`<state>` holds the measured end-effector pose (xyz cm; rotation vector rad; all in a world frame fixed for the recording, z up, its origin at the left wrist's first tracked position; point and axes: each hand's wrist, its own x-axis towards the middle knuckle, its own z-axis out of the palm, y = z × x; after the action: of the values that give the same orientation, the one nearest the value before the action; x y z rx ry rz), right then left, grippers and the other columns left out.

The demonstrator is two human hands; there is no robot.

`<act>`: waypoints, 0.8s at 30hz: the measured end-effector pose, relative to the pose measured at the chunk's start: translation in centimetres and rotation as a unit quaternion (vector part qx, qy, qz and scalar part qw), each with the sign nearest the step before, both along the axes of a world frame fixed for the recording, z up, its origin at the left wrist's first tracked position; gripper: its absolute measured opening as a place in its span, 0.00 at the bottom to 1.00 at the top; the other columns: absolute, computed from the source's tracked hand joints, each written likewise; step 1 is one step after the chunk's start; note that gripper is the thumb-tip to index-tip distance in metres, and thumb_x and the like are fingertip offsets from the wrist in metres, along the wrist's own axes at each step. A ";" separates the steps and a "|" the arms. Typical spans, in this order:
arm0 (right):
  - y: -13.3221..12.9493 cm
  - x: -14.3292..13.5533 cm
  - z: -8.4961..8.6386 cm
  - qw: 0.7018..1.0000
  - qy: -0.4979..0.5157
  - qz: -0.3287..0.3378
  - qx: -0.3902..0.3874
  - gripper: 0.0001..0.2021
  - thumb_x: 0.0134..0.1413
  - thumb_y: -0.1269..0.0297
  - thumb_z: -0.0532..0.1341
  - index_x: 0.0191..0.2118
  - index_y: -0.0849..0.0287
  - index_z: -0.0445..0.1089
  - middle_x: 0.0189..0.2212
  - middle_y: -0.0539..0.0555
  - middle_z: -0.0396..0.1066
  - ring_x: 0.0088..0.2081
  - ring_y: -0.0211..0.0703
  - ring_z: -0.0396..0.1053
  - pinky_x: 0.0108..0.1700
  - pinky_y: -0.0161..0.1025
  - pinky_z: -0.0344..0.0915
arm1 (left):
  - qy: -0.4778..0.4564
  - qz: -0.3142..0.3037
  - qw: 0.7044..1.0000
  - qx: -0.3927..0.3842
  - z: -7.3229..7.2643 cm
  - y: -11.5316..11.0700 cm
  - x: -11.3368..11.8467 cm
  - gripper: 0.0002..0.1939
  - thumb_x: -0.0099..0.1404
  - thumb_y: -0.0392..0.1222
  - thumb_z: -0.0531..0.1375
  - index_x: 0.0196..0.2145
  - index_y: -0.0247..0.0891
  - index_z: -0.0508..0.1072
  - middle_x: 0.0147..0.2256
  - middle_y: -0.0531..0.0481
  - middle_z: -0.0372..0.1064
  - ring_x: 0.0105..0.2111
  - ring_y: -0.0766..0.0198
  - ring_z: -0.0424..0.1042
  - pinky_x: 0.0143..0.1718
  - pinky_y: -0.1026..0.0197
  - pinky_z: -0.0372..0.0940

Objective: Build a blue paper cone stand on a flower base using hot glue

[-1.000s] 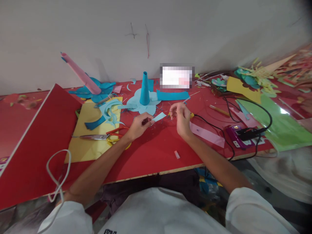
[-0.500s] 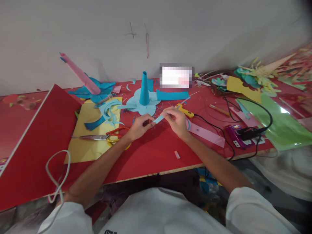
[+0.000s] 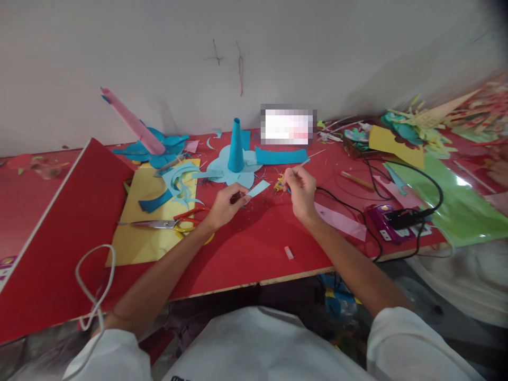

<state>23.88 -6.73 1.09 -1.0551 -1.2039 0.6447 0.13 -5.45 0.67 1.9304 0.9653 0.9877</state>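
My left hand (image 3: 228, 205) pinches one end of a light blue paper strip (image 3: 260, 188), which points up and to the right. My right hand (image 3: 304, 196) is apart from the strip, with its fingers curled into a pinch; what they hold, if anything, is too small to make out. Behind that hand lies a yellow glue gun (image 3: 279, 183), mostly hidden. Beyond both hands, a dark blue paper cone (image 3: 235, 147) stands upright on a light blue paper flower (image 3: 243, 179).
Scissors (image 3: 159, 224) lie on yellow paper (image 3: 138, 248) at left, near a raised red board (image 3: 67, 211). An eraser-like pink piece (image 3: 289, 252) sits near the front edge. A pink strip (image 3: 343, 222), a purple power socket (image 3: 383, 219) and black cables are at right.
My right hand has let go of the light blue strip and moved right, in front of the glue gun. My left hand still holds the strip, almost in the same place.
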 end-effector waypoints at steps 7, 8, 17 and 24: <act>-0.6 -1.4 -0.3 0.978 -0.091 0.181 -0.047 0.25 0.60 0.34 0.63 0.34 0.53 0.76 0.32 0.53 0.75 0.33 0.43 0.71 0.34 0.40 0.68 | -0.003 0.006 1.000 -0.010 0.0 0.0 0.1 0.15 0.70 0.53 0.62 0.35 0.38 0.73 0.29 0.53 0.68 0.28 0.67 0.63 0.33 0.62 0.60; -0.7 -1.7 -0.4 0.976 -0.101 0.187 -0.043 0.23 0.58 0.36 0.65 0.37 0.53 0.76 0.34 0.53 0.76 0.35 0.44 0.73 0.35 0.40 0.69 | 0.005 -0.008 1.000 -0.009 0.0 0.0 0.2 0.15 0.70 0.53 0.62 0.35 0.38 0.74 0.30 0.53 0.69 0.28 0.67 0.64 0.34 0.63 0.60; -0.5 -1.7 -0.5 0.984 -0.116 0.139 -0.008 0.18 0.61 0.43 0.66 0.32 0.54 0.77 0.34 0.53 0.78 0.38 0.46 0.75 0.43 0.44 0.71 | 0.039 -0.041 0.998 0.004 -0.1 -0.2 0.3 0.11 0.70 0.48 0.61 0.36 0.38 0.75 0.30 0.52 0.68 0.28 0.67 0.62 0.33 0.63 0.59; -0.3 -0.6 0.1 0.995 -0.033 0.091 -0.023 0.17 0.59 0.45 0.69 0.33 0.53 0.75 0.31 0.51 0.74 0.31 0.41 0.70 0.33 0.39 0.67 | 0.050 -0.038 0.998 0.006 -0.1 -0.1 0.2 0.13 0.70 0.50 0.61 0.36 0.38 0.75 0.31 0.51 0.70 0.29 0.67 0.64 0.33 0.63 0.60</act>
<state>23.30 -7.00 1.19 -1.0187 -1.3583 0.7865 0.30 -5.53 0.60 2.0271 0.9365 0.8630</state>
